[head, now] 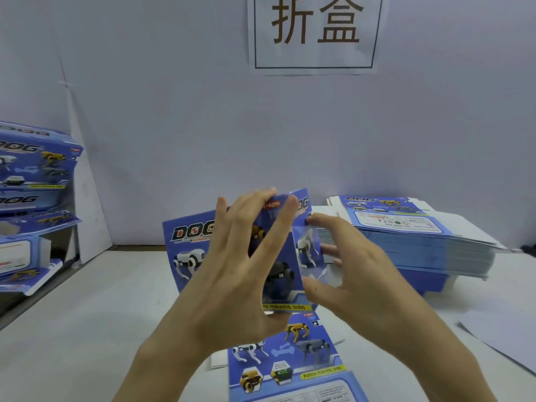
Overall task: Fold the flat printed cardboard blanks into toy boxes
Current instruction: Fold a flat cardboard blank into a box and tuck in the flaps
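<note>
Left hand [240,274] pressing blank [188,245], right hand [368,274] pinching

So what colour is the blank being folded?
Blue blank, printed with white, yellow and grey dog pictures; head view.

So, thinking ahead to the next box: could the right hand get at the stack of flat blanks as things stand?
Probably yes, once free: the stack lies just beyond the right hand with nothing between, but that hand pinches the blank being folded.
</note>
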Demonstrator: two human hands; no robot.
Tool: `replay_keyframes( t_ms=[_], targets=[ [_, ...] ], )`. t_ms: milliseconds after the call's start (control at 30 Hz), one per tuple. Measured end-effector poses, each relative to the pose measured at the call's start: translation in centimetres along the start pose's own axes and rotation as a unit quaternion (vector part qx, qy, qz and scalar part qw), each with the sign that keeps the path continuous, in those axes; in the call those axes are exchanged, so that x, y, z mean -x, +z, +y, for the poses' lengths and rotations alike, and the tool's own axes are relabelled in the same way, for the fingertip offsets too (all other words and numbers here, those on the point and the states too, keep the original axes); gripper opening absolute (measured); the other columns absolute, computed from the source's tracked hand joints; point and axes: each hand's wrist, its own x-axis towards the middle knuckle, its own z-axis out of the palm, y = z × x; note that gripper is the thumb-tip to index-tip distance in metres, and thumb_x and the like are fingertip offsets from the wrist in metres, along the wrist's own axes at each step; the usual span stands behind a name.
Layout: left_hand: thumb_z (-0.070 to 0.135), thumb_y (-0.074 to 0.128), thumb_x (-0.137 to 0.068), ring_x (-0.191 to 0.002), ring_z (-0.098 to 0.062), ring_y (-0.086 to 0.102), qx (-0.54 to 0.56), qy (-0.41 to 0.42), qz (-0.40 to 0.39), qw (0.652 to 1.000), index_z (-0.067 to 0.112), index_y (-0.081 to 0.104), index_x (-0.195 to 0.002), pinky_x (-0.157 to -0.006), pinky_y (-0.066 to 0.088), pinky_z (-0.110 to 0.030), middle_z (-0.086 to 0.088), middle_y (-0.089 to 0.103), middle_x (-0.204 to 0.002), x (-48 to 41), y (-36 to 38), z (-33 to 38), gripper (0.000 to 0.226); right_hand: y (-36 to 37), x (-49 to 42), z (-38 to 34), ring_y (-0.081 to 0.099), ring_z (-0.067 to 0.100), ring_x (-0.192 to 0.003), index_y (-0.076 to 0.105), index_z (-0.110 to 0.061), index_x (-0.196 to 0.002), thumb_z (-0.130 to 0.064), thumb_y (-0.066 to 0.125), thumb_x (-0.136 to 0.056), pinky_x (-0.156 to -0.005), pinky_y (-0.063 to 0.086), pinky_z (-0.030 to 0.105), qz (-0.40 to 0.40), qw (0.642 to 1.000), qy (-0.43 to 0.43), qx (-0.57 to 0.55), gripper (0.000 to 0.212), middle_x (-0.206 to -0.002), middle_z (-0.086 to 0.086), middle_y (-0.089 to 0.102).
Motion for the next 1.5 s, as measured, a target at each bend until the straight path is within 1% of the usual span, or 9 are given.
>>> replay_keyframes(
  t_ms=[200,500,667,767,900,1067,1200,1367,1500],
  targets=[
    [0.056,0.070,-0.065,-0.143,-0.019,0.016,0.064,-0.034,-0.012,0.997,0.017,0.013,-0.148,-0.096,0.042,-0.066,0.003,0.015,-0.149,0.0,0.0,0.5,0.108,-1.0,0.3,0.0,0.064,-0.001,-0.094,0.053,-0.034,-0.127,-0.039,0.069,-0.065,-0.080,0.056,0.024,0.012,0.998,0.002,-0.061,0.064,-0.099,-0.022,0.069],
    [0.059,0.073,-0.064,-0.146,-0.019,0.020,0.065,-0.015,-0.045,0.997,0.022,0.002,-0.150,-0.120,-0.001,-0.042,0.002,0.010,-0.156,-0.1,0.2,1.0,0.118,-2.4,0.3,1.7,0.067,0.002,-0.098,0.057,-0.031,-0.132,-0.043,0.067,-0.064,-0.080,0.059,0.031,-0.062,0.989,0.021,-0.132,0.070,-0.104,-0.023,0.071],
    [0.058,0.077,-0.060,-0.136,-0.011,0.031,0.080,-0.048,-0.018,0.995,0.020,0.007,-0.153,-0.108,0.041,-0.031,0.003,0.018,-0.150,0.5,-0.7,-0.4,0.122,-4.2,0.3,2.3,0.067,0.008,-0.105,0.063,-0.038,-0.124,-0.032,0.069,-0.072,-0.088,0.054,0.023,-0.083,0.970,0.001,-0.229,0.053,-0.114,-0.015,0.070],
    [0.065,0.067,-0.064,-0.143,-0.019,0.026,0.046,-0.047,-0.004,0.998,0.009,0.012,-0.152,-0.112,0.031,-0.056,-0.004,0.020,-0.153,0.3,-0.4,0.0,0.118,-3.4,0.3,2.0,0.057,-0.001,-0.117,0.052,-0.052,-0.129,-0.033,0.066,-0.080,-0.096,0.049,0.021,-0.087,0.975,-0.037,-0.199,0.054,-0.125,-0.027,0.061],
    [0.068,0.064,-0.065,-0.146,-0.025,0.018,0.003,-0.058,0.011,0.998,0.003,0.014,-0.151,-0.120,0.003,-0.052,-0.010,0.021,-0.154,0.0,-0.3,0.5,0.119,-1.4,-0.1,0.8,0.050,-0.008,-0.121,0.038,-0.057,-0.135,-0.032,0.050,-0.090,-0.098,0.042,0.013,-0.068,0.978,-0.073,-0.186,0.053,-0.128,-0.035,0.054],
    [0.070,0.061,-0.066,-0.144,-0.028,0.023,-0.025,-0.056,0.026,0.998,0.001,0.018,-0.149,-0.119,0.005,-0.054,-0.015,0.025,-0.151,-0.1,-0.5,0.7,0.117,-0.3,0.0,-0.5,0.055,-0.015,-0.100,0.030,-0.071,-0.129,-0.025,0.039,-0.089,-0.076,0.041,0.003,-0.022,0.986,-0.087,-0.143,0.061,-0.127,-0.035,0.052],
    [0.070,0.060,-0.065,-0.143,-0.027,0.026,-0.014,-0.070,0.032,0.997,0.001,0.020,-0.149,-0.119,0.006,-0.053,-0.016,0.030,-0.150,-0.1,-0.2,1.1,0.116,-0.1,0.0,-0.8,0.043,-0.010,-0.121,0.032,-0.064,-0.131,-0.027,0.034,-0.085,-0.091,0.036,0.005,0.002,0.990,-0.067,-0.122,0.059,-0.127,-0.035,0.048],
    [0.071,0.059,-0.065,-0.141,-0.027,0.030,-0.017,-0.082,0.037,0.996,0.001,0.023,-0.148,-0.119,0.009,-0.053,-0.016,0.034,-0.148,-0.1,0.4,1.5,0.115,0.1,0.1,-0.7,0.045,-0.008,-0.115,0.034,-0.064,-0.131,-0.033,0.031,-0.081,-0.088,0.036,0.006,0.024,0.991,-0.033,-0.126,0.059,-0.117,-0.033,0.049],
    [0.072,0.059,-0.065,-0.139,-0.029,0.031,-0.012,-0.085,0.050,0.995,0.000,0.024,-0.148,-0.112,0.025,-0.061,-0.016,0.032,-0.148,-0.1,0.4,1.5,0.115,0.8,-0.5,-0.4,0.031,-0.008,-0.133,0.025,-0.065,-0.136,-0.039,0.029,-0.085,-0.104,0.034,0.021,-0.010,0.986,-0.041,-0.159,0.057,-0.136,-0.039,0.036]
  ],
)
